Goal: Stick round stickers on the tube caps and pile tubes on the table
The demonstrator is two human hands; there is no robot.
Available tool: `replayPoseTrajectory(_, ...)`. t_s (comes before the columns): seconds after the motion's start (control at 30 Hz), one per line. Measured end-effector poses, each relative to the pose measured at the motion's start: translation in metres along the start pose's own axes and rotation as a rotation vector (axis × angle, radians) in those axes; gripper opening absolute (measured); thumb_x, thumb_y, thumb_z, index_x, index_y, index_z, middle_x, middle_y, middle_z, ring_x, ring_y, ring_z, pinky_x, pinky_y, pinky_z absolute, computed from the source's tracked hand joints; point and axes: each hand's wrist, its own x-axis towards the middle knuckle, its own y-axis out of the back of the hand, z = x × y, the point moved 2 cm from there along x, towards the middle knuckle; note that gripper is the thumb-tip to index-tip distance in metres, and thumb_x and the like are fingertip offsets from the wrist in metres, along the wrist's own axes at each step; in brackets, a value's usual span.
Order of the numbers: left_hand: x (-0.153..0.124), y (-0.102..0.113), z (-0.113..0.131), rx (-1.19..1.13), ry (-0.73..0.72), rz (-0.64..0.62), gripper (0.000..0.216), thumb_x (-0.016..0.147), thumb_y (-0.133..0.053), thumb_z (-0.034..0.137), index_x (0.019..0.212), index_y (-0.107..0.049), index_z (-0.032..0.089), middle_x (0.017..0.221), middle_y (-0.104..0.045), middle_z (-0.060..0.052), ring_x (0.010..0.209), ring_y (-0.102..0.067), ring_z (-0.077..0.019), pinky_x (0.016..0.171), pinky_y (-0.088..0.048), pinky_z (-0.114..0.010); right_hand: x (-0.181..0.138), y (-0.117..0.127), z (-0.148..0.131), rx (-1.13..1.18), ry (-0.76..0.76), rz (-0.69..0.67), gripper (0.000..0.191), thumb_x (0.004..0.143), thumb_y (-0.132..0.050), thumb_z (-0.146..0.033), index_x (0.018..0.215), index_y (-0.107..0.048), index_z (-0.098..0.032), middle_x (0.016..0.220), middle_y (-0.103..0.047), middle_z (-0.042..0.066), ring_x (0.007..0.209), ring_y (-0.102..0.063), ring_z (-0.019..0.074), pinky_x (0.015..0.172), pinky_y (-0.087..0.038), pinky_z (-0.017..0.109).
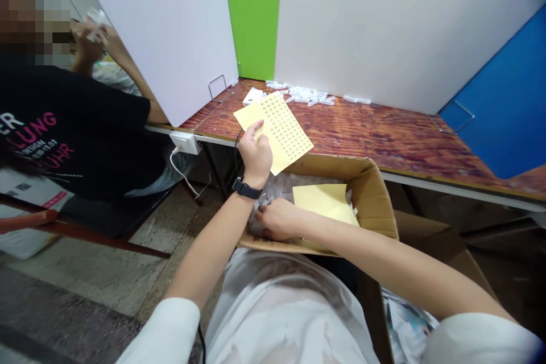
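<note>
My left hand is closed on a yellow sticker sheet with rows of small dark marks, holding it above the table's front edge. A dark watch is on that wrist. My right hand reaches down into an open cardboard box in front of me. Its fingers are among translucent plastic pieces, bent and partly hidden, so I cannot tell what they grip. A second yellow sheet lies in the box beside the right wrist.
Small white plastic pieces lie scattered on the wooden table at the back. White, green and blue panels stand around it. A white power socket hangs at the table edge. A co-worker in black sits left.
</note>
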Motion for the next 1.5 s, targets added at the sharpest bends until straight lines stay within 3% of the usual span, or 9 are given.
replayPoseTrajectory(0.4,0.003,-0.001,-0.004,-0.092,0.072,-0.027,0.038,0.065,-0.043,0.005,0.096,-0.065,0.014,0.103,-0.064,-0.005,0.096,-0.058,-0.0173,0.088,-0.043,-0.027,-0.006,0.006,0.004,0.094,-0.112,0.125,0.019,0.065,-0.054,-0.024,0.074,-0.063,-0.009,0.066,-0.065,0.014,0.059,-0.058,0.0247,0.056,-0.041,0.034)
replayPoseTrajectory(0.47,0.002,0.0,-0.004,-0.084,0.084,-0.04,0.036,0.065,-0.043,0.006,0.092,-0.066,0.015,0.1,-0.065,-0.004,0.094,-0.059,-0.0175,0.087,-0.043,-0.028,-0.012,0.02,0.012,0.316,-0.154,0.257,0.02,0.064,-0.057,-0.028,0.073,-0.062,-0.011,0.061,-0.063,0.008,0.057,-0.056,0.0206,0.054,-0.04,0.031)
replayPoseTrajectory(0.6,0.0,-0.001,-0.004,-0.027,0.131,-0.088,0.03,0.066,-0.044,0.01,0.084,-0.067,0.013,0.09,-0.068,-0.005,0.087,-0.06,-0.0178,0.083,-0.044,-0.029,-0.034,0.05,0.041,1.138,-0.129,0.679,0.021,0.069,-0.056,-0.035,0.072,-0.057,-0.015,0.061,-0.058,0.0,0.047,-0.046,0.0094,0.044,-0.035,0.021)
replayPoseTrajectory(0.7,-0.005,-0.008,-0.003,0.002,0.193,-0.236,0.025,0.065,-0.047,0.013,0.079,-0.067,0.013,0.085,-0.068,-0.007,0.083,-0.061,-0.0187,0.08,-0.044,-0.029,-0.048,0.06,0.068,1.548,-0.198,1.094,0.02,0.073,-0.051,-0.035,0.067,-0.052,-0.016,0.05,-0.05,-0.003,0.038,-0.037,0.0066,0.037,-0.029,0.019)
replayPoseTrajectory(0.8,-0.014,-0.017,0.001,0.005,0.288,-0.43,0.021,0.068,-0.05,0.025,0.071,-0.067,0.012,0.079,-0.068,-0.007,0.078,-0.06,-0.0204,0.076,-0.044,-0.03,-0.053,0.059,0.088,1.689,-0.403,1.353,0.019,0.071,-0.054,-0.033,0.065,-0.047,-0.017,0.042,-0.043,-0.007,0.034,-0.037,0.0067,0.034,-0.028,0.018)
replayPoseTrajectory(0.97,-0.032,-0.03,0.01,-0.252,0.706,-0.788,0.056,0.072,-0.036,0.059,0.068,-0.065,0.011,0.068,-0.066,-0.009,0.063,-0.059,-0.0208,0.067,-0.045,-0.032,-0.045,0.049,0.1,1.683,-0.595,1.45,0.023,0.067,-0.058,-0.037,0.07,-0.048,-0.017,0.049,-0.049,-0.006,0.034,-0.039,0.006,0.032,-0.031,0.018)
replayPoseTrajectory(1.13,-0.038,-0.025,0.008,-0.115,1.01,-0.984,0.047,0.072,-0.041,0.053,0.06,-0.062,0.012,0.064,-0.065,-0.011,0.06,-0.059,-0.0208,0.06,-0.045,-0.03,-0.045,0.043,0.11,1.45,-0.663,1.473,0.026,0.072,-0.055,-0.042,0.072,-0.049,-0.017,0.052,-0.052,-0.004,0.038,-0.042,0.0067,0.034,-0.035,0.017)
replayPoseTrajectory(1.27,-0.041,-0.021,-0.006,0.168,0.859,-1.084,0.01,0.058,-0.061,0.026,0.057,-0.061,0.016,0.054,-0.062,-0.006,0.055,-0.058,-0.0217,0.056,-0.044,-0.03,-0.047,0.043,0.116,1.309,-0.66,1.439,0.027,0.075,-0.05,-0.044,0.075,-0.047,-0.017,0.054,-0.052,-0.004,0.042,-0.047,0.0089,0.036,-0.039,0.019)
replayPoseTrajectory(1.5,-0.051,-0.013,0.001,0.339,0.249,-0.783,0.02,0.06,-0.062,0.023,0.043,-0.051,0.02,0.05,-0.054,-0.005,0.08,-0.06,-0.0273,0.083,-0.038,-0.035,-0.057,0.043,0.102,0.818,-0.741,1.408,0.029,0.078,-0.047,-0.044,0.083,-0.047,-0.016,0.064,-0.055,-0.001,0.049,-0.052,0.0111,0.045,-0.041,0.021)
